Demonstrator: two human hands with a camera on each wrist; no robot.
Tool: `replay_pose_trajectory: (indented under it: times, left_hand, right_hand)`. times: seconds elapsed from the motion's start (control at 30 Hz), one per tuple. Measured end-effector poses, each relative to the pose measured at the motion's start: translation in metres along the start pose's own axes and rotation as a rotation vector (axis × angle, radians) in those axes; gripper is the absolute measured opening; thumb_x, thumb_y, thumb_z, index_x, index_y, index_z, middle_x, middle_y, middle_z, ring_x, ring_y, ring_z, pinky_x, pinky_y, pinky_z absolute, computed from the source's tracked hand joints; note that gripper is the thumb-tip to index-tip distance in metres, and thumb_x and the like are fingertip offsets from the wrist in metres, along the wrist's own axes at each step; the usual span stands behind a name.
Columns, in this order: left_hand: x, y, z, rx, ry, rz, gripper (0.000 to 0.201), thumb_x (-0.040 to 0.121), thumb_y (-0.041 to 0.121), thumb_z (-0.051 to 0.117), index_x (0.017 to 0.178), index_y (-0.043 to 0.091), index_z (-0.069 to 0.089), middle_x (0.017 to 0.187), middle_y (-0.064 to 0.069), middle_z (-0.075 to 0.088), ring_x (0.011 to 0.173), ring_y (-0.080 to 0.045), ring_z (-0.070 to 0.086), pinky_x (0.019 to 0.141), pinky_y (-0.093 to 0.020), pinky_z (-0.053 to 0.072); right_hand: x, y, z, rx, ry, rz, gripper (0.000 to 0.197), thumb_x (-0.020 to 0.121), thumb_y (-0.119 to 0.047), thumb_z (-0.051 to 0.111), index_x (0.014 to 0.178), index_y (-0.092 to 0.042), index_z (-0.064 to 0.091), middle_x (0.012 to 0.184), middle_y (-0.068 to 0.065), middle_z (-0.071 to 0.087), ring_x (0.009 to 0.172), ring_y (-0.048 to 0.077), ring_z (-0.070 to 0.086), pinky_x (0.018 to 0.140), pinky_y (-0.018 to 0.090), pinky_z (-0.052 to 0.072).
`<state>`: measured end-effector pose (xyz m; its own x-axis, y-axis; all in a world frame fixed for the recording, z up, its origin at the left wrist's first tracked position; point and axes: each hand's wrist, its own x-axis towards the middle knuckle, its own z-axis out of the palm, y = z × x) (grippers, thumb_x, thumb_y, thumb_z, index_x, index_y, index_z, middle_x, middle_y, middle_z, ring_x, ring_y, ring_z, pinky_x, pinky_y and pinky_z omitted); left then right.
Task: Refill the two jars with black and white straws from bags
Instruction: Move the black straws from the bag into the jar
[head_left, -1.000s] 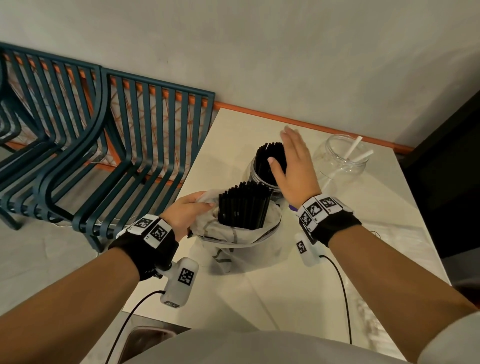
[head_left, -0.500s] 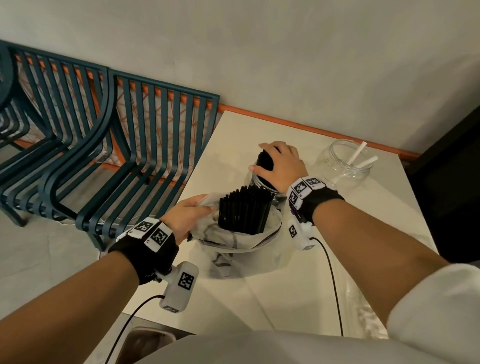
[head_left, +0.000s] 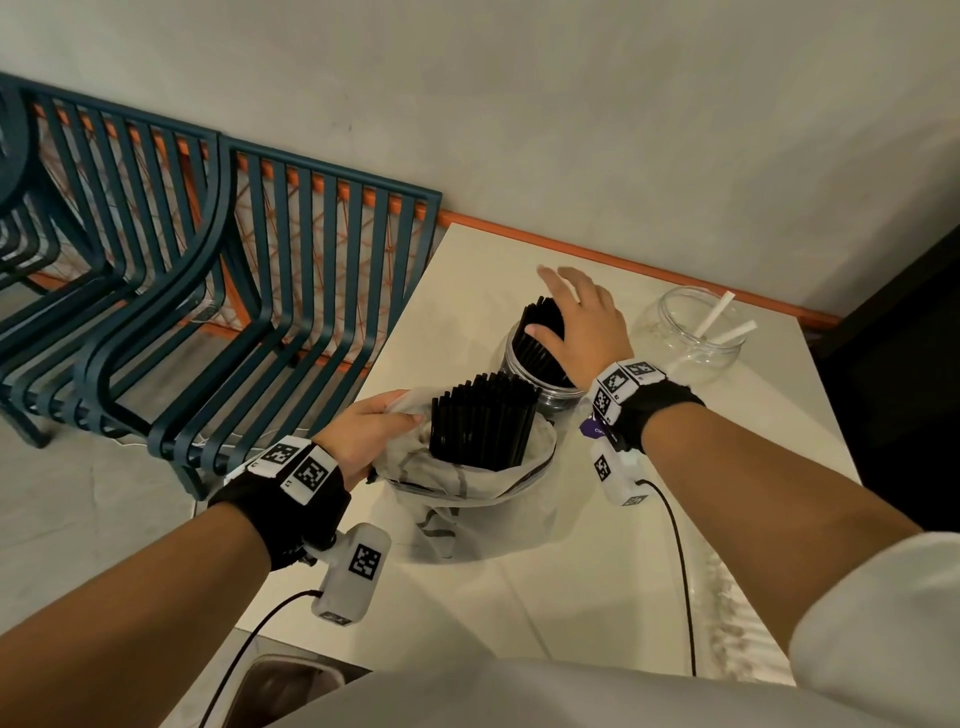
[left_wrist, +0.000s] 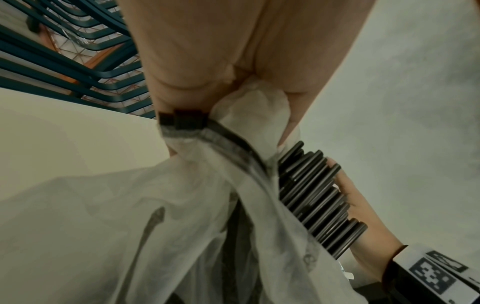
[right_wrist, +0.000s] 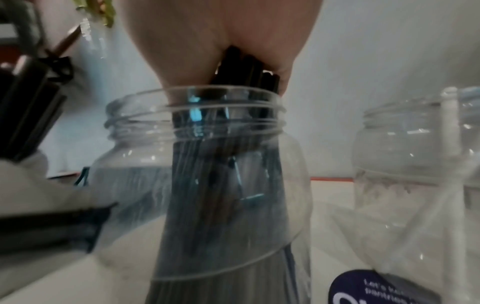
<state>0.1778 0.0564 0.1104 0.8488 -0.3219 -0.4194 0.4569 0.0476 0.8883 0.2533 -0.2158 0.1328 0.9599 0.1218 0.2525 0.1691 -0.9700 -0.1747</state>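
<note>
My right hand (head_left: 584, 317) was curled over the black straws (head_left: 543, 335) in the near jar (head_left: 545, 392); now its fingers are spread wide, just patting them. So that bunch is in, I think. My left hand (head_left: 371, 428) pinches the bag (head_left: 467, 499), with more black straws inside. The far jar (head_left: 696, 338) has only two white straws (head_left: 719, 317). The white-straw bag is out of sight.
</note>
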Motion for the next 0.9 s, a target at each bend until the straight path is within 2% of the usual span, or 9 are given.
replay_pose_trajectory:
  times: [0.1,0.2,0.3,0.43,0.53,0.7,0.77,0.83,0.9]
  left_hand:
    - [0.002,0.0,0.0,0.008,0.018,-0.015,0.026,0.093,0.002,0.048,0.11,0.014,0.064,0.085,-0.008,0.07,0.065,-0.017,0.07,0.051,-0.023,0.053]
    - [0.001,0.0,0.0,0.046,0.018,-0.018,0.025,0.093,0.005,0.049,0.105,0.017,0.066,0.081,-0.006,0.071,0.066,-0.021,0.067,0.055,-0.027,0.05]
    - [-0.001,0.002,0.001,0.032,0.014,-0.031,0.026,0.093,0.002,0.047,0.104,0.015,0.066,0.084,-0.009,0.071,0.071,-0.023,0.068,0.062,-0.031,0.054]
    - [-0.002,0.002,0.0,0.023,0.026,-0.044,0.029,0.093,0.002,0.046,0.118,0.008,0.061,0.105,-0.02,0.065,0.093,-0.034,0.063,0.085,-0.046,0.05]
    - [-0.002,0.001,0.0,-0.003,0.059,-0.049,0.028,0.093,0.004,0.048,0.118,0.008,0.059,0.108,-0.019,0.063,0.1,-0.034,0.059,0.092,-0.047,0.045]
    - [0.001,-0.004,0.005,-0.029,0.144,-0.065,0.024,0.094,0.006,0.047,0.114,0.015,0.055,0.103,-0.012,0.064,0.092,-0.028,0.062,0.094,-0.046,0.046]
    - [0.0,-0.006,0.006,-0.065,0.131,-0.086,0.027,0.094,0.005,0.044,0.115,0.012,0.06,0.111,-0.019,0.065,0.097,-0.032,0.063,0.094,-0.047,0.047]
    - [-0.002,-0.007,0.011,-0.108,0.123,-0.089,0.03,0.095,0.003,0.04,0.117,0.009,0.06,0.112,-0.021,0.064,0.097,-0.034,0.063,0.087,-0.042,0.049]
    - [-0.002,-0.006,0.016,-0.125,0.086,-0.081,0.032,0.095,0.005,0.04,0.121,0.01,0.058,0.116,-0.022,0.063,0.102,-0.036,0.061,0.084,-0.041,0.049]
  right_hand:
    - [0.0,-0.003,0.001,-0.125,-0.093,-0.106,0.057,0.096,-0.049,0.042,0.148,-0.033,0.026,0.151,-0.002,0.033,0.135,0.026,0.031,0.106,0.05,0.036]
    - [0.004,-0.006,-0.004,-0.161,-0.199,-0.05,0.063,0.096,-0.055,0.035,0.151,-0.031,0.015,0.156,-0.003,0.024,0.142,0.027,0.02,0.113,0.049,0.025]
    - [-0.007,-0.014,-0.014,-0.075,-0.101,-0.031,0.066,0.097,-0.054,0.035,0.152,-0.027,0.013,0.159,0.0,0.017,0.145,0.029,0.012,0.116,0.047,0.014]
    - [-0.063,-0.032,-0.029,0.438,0.215,-0.045,0.035,0.098,-0.032,0.048,0.127,-0.015,0.053,0.121,0.004,0.054,0.11,0.015,0.05,0.095,0.025,0.042]
    - [-0.11,-0.041,-0.017,0.639,0.15,0.076,0.017,0.092,-0.034,0.058,0.1,-0.019,0.061,0.094,0.0,0.059,0.085,0.007,0.055,0.072,0.017,0.043]
    - [-0.138,-0.051,0.007,0.679,-0.019,0.215,0.039,0.079,-0.037,0.074,0.113,-0.031,0.055,0.102,-0.012,0.057,0.094,-0.009,0.048,0.077,0.01,0.038]
    - [-0.136,-0.058,0.014,0.627,-0.049,0.212,0.053,0.074,-0.047,0.074,0.12,-0.027,0.057,0.107,-0.012,0.057,0.097,-0.007,0.045,0.088,0.018,0.04]
    - [-0.133,-0.066,0.019,0.546,-0.1,0.231,0.074,0.065,-0.067,0.069,0.126,-0.028,0.054,0.115,-0.01,0.059,0.107,0.008,0.046,0.095,0.036,0.044]
    - [-0.13,-0.073,0.021,0.559,-0.114,0.241,0.081,0.06,-0.073,0.068,0.126,-0.027,0.054,0.117,-0.007,0.059,0.111,0.017,0.048,0.096,0.042,0.045]
